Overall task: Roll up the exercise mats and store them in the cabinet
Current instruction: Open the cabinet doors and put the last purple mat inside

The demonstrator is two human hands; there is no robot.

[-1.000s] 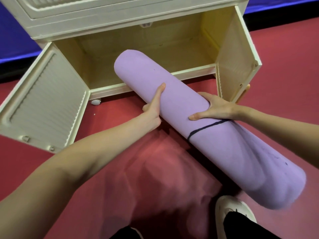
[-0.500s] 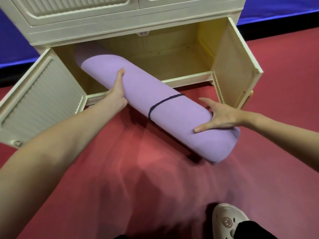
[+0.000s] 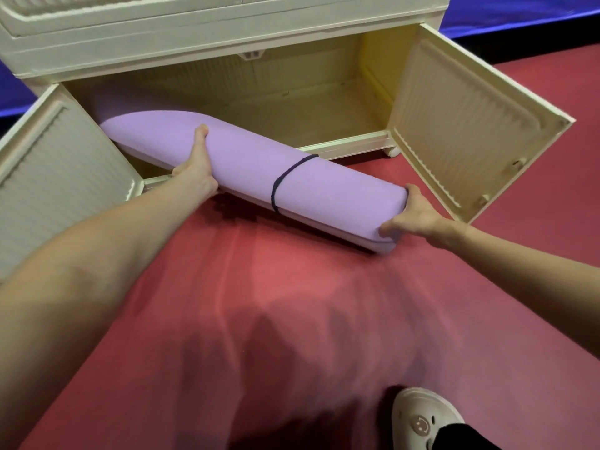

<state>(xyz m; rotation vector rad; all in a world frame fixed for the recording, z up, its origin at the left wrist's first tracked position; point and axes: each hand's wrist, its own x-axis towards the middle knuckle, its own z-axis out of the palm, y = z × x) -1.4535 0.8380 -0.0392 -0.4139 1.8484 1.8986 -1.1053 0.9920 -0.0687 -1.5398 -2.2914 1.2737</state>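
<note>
A rolled purple exercise mat (image 3: pixel 328 186), bound by a dark band, lies slanted across the cabinet's front sill. Its far end sits inside the left part of the open cream cabinet (image 3: pixel 292 92); its near end sticks out over the red floor. My left hand (image 3: pixel 196 167) grips the roll at its middle-left, thumb on top and fingers hidden beneath it. My right hand (image 3: pixel 414 216) holds the near end, thumb across the end face and the other fingers over its far edge.
The cabinet's left door (image 3: pixel 61 177) and right door (image 3: pixel 470 125) both stand swung open toward me. The right part of the cabinet floor (image 3: pixel 331 115) is bare. Red floor mat (image 3: pixel 292 319) covers the ground; a white shoe (image 3: pixel 422 420) is at lower right.
The mat has gone further left and deeper into the cabinet, and lies flatter. My right hand slid from the roll's side to its near end. My left hand moved left with the roll.
</note>
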